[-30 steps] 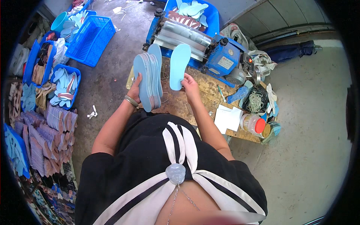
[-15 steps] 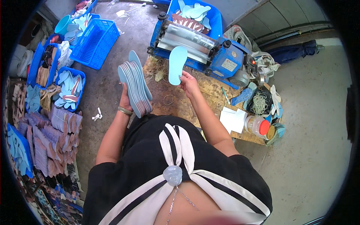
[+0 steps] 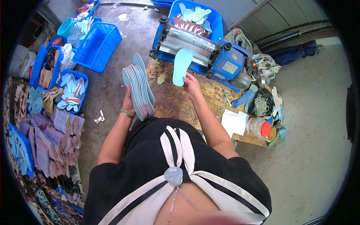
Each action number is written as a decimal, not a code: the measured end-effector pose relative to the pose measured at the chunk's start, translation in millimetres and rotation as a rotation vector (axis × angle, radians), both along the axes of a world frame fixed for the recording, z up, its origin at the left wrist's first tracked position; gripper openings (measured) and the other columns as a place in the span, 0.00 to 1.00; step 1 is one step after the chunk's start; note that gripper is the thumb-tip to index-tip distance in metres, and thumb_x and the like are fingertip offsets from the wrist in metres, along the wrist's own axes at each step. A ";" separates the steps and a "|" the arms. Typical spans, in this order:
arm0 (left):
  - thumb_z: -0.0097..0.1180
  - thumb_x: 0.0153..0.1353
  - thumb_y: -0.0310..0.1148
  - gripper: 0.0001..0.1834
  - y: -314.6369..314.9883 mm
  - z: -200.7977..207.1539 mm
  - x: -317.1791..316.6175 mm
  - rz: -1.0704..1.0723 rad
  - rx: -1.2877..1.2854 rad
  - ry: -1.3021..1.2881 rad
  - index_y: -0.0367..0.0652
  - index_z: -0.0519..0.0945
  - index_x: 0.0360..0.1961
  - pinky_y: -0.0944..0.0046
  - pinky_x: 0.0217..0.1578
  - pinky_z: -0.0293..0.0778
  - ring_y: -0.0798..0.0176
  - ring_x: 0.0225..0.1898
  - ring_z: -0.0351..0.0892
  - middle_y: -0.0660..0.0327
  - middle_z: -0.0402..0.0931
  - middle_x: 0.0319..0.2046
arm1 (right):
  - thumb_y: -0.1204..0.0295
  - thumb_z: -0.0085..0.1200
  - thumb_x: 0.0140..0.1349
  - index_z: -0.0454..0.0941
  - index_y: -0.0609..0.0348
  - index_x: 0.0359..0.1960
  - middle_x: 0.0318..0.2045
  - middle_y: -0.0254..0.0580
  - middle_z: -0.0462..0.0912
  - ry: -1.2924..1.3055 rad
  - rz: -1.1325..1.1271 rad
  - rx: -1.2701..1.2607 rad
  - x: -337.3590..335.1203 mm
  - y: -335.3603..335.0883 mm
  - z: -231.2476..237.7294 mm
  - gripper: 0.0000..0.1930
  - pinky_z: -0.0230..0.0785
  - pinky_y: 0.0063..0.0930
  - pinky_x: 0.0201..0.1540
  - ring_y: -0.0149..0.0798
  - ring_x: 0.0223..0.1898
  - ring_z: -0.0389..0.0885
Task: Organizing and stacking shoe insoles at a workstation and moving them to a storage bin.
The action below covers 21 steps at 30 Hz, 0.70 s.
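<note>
My left hand (image 3: pixel 128 101) grips a thick stack of light-blue insoles (image 3: pixel 137 90) from its left side, with the toe ends pointing away from me. One insole at the stack's right is fanned out past the rest. Between the fingers and thumb of my right hand (image 3: pixel 192 87) is a single light-blue insole (image 3: pixel 182 66), pinched by its near end. It is held up just in front of the blue roller machine (image 3: pixel 191 41), apart from the rollers as far as I can see. The machine stands at the far side of a worn wooden table (image 3: pixel 180 101).
Behind the machine, a blue crate (image 3: pixel 215 18) holds insoles. On the table's right lie white paper (image 3: pixel 234 123), a red-lidded jar (image 3: pixel 258 127) and rubber bands (image 3: pixel 261 105). A blue basket (image 3: pixel 97 47) and bundled insoles (image 3: pixel 48 138) stand on the floor at left.
The single insole in my right hand has shifted slightly right and tilted. The whole view has drifted a little; the stack stays in my left hand.
</note>
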<state>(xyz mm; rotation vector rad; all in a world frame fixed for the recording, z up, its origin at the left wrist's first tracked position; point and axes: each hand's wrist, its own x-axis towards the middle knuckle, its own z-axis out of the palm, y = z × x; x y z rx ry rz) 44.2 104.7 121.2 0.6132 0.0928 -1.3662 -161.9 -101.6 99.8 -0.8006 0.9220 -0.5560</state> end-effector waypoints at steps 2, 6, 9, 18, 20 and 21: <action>0.51 0.51 0.57 0.37 -3.5 -3.7 -0.7 -0.011 -0.001 -0.001 0.39 0.64 0.53 0.53 0.45 0.71 0.56 0.43 0.74 0.56 0.72 0.45 | 0.75 0.44 0.58 0.69 0.56 0.49 0.33 0.33 0.79 -0.002 0.009 -0.020 6.4 -13.8 -6.6 0.16 0.69 0.19 0.24 0.28 0.27 0.77; 0.52 0.50 0.58 0.37 -9.4 -0.6 -5.0 -0.046 -0.011 0.007 0.40 0.65 0.53 0.52 0.45 0.71 0.56 0.44 0.74 0.56 0.72 0.45 | 0.75 0.45 0.57 0.69 0.56 0.47 0.30 0.33 0.79 0.003 -0.042 0.024 23.5 -41.5 -3.5 0.14 0.67 0.18 0.20 0.28 0.25 0.77; 0.51 0.51 0.58 0.37 -13.8 1.8 -5.9 -0.055 -0.006 0.006 0.41 0.64 0.54 0.52 0.46 0.70 0.55 0.45 0.73 0.56 0.71 0.46 | 0.73 0.46 0.58 0.67 0.57 0.48 0.32 0.35 0.78 -0.012 -0.061 0.006 28.4 -45.5 -2.3 0.15 0.68 0.19 0.22 0.29 0.26 0.77; 0.48 0.51 0.60 0.40 -29.6 13.4 -9.8 -0.162 -0.008 -0.052 0.40 0.60 0.56 0.52 0.46 0.71 0.54 0.45 0.73 0.54 0.70 0.46 | 0.69 0.44 0.61 0.60 0.62 0.55 0.43 0.47 0.75 -0.095 0.433 0.162 3.3 44.0 26.5 0.21 0.74 0.23 0.35 0.38 0.36 0.79; 0.47 0.51 0.61 0.40 -33.6 15.5 -11.7 -0.209 -0.020 -0.060 0.40 0.61 0.56 0.53 0.45 0.71 0.55 0.44 0.74 0.53 0.70 0.46 | 0.69 0.45 0.61 0.60 0.62 0.55 0.43 0.46 0.75 -0.108 0.513 0.173 -0.5 63.0 47.4 0.21 0.74 0.23 0.35 0.37 0.36 0.79; 0.47 0.51 0.61 0.40 -35.0 13.7 -11.9 -0.216 -0.020 -0.060 0.40 0.61 0.56 0.53 0.45 0.71 0.55 0.44 0.74 0.53 0.70 0.46 | 0.69 0.45 0.60 0.60 0.61 0.56 0.44 0.44 0.75 -0.123 0.594 0.185 -1.3 68.2 55.3 0.22 0.74 0.23 0.36 0.37 0.36 0.79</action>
